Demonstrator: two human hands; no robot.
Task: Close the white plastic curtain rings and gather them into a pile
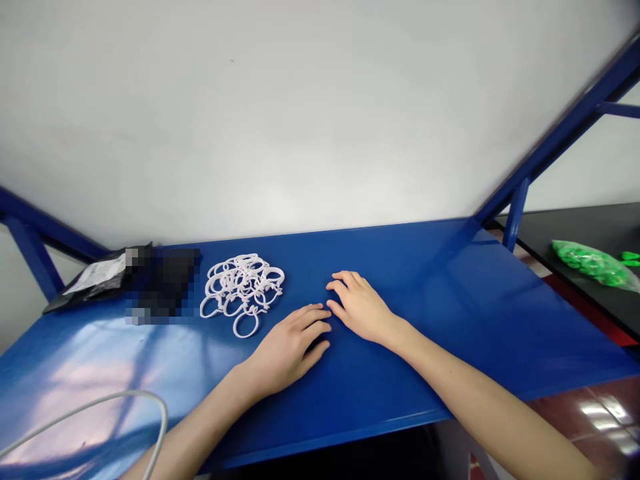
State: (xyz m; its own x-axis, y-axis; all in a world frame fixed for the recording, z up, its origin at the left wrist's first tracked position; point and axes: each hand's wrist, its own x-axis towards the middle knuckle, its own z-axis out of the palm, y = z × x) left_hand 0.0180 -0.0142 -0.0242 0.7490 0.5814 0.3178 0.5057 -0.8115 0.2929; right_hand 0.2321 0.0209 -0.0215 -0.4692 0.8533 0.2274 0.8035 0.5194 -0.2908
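My left hand (295,347) lies palm down on the blue table (425,267), its fingers apart and pointing right, with nothing in it. Close beside its fingertips, my right hand (361,305) rests on the same surface, fingers stretched toward the left and likewise holding nothing. Left of and beyond my left hand is a loose heap of white plastic rings (243,283), each with a small clasp-like end. One ring (246,325) sticks out of the heap at the near side, a short way from my left wrist.
A black plastic mailing bag (105,277) with a white label lies at the back left, beside a dark pixelated item (173,283). A white cable (100,401) loops across the lower left. Blue metal frame bars (555,140) rise at both sides. Green bagged goods (595,265) sit on a black surface at right.
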